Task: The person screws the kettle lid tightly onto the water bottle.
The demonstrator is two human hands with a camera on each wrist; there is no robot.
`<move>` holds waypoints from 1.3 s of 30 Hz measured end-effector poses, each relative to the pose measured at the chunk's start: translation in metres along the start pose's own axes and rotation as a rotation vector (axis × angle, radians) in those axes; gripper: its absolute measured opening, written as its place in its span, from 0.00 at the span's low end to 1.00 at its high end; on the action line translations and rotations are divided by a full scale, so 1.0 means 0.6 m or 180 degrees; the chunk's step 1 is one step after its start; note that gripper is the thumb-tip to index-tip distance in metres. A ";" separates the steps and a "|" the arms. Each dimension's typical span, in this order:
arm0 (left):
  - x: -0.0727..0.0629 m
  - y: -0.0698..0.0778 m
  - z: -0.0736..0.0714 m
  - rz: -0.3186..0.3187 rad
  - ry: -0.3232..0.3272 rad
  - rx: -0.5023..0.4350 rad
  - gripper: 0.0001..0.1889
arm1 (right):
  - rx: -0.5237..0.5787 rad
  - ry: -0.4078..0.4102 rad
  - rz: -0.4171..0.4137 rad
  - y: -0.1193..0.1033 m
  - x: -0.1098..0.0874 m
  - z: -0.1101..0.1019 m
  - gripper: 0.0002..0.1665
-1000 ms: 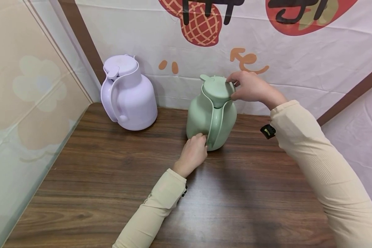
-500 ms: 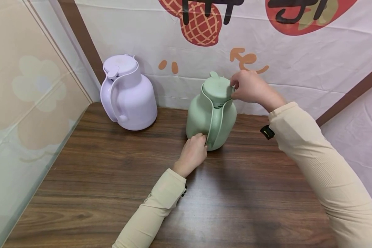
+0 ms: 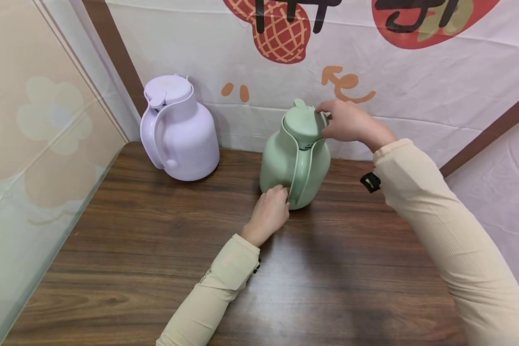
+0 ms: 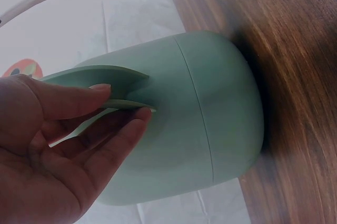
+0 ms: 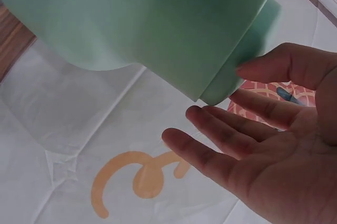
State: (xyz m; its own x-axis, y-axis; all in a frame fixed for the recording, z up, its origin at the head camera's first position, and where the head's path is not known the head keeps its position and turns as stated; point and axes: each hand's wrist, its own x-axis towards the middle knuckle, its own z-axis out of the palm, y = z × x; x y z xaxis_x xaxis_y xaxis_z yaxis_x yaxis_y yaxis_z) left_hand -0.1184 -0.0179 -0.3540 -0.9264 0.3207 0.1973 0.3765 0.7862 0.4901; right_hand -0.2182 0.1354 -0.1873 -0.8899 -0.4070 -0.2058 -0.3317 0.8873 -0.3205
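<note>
A sage-green vacuum jug (image 3: 277, 161) stands upright on the wooden table (image 3: 155, 269), its handle toward me. Low on that handle (image 4: 118, 104), my left hand (image 3: 268, 211) holds it, thumb on one side and fingers on the other. At the top, the round green lid (image 3: 302, 120) sits in the jug's neck with its tab (image 3: 300, 103) pointing to the back wall. My right hand (image 3: 348, 120) grips the lid's right edge between thumb and forefinger. In the right wrist view the thumb lies against the lid (image 5: 226, 84) and the other fingers extend below it.
A lilac vacuum jug (image 3: 188, 139) of the same shape stands at the back left, handle toward the front left. A white printed cloth (image 3: 242, 122) hangs right behind both jugs, and another cloth panel (image 3: 47, 158) bounds the table on the left.
The green lid has turned, its tab swinging from the left toward the back. My right hand's fingers have eased off and come back onto the lid's edge. The left hand stays on the handle.
</note>
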 end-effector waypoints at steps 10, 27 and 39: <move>0.001 -0.001 0.000 0.0028 0.0023 0.0044 0.06 | 0.0052 0.0103 -0.0108 0.004 0.003 0.001 0.33; 0.002 0.000 0.002 0.0007 0.0019 0.0012 0.07 | -0.0096 0.0354 -0.0106 0.003 -0.007 0.004 0.27; 0.001 0.002 0.001 -0.0005 0.0049 0.0017 0.05 | -0.0018 0.0361 0.0025 0.003 -0.012 0.004 0.27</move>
State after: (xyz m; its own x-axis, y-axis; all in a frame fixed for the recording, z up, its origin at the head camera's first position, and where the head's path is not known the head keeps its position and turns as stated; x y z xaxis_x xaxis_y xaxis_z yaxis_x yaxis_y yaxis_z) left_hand -0.1184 -0.0166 -0.3539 -0.9270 0.3111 0.2096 0.3749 0.7896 0.4857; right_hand -0.2117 0.1394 -0.1885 -0.9221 -0.3733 -0.1021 -0.3261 0.8916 -0.3140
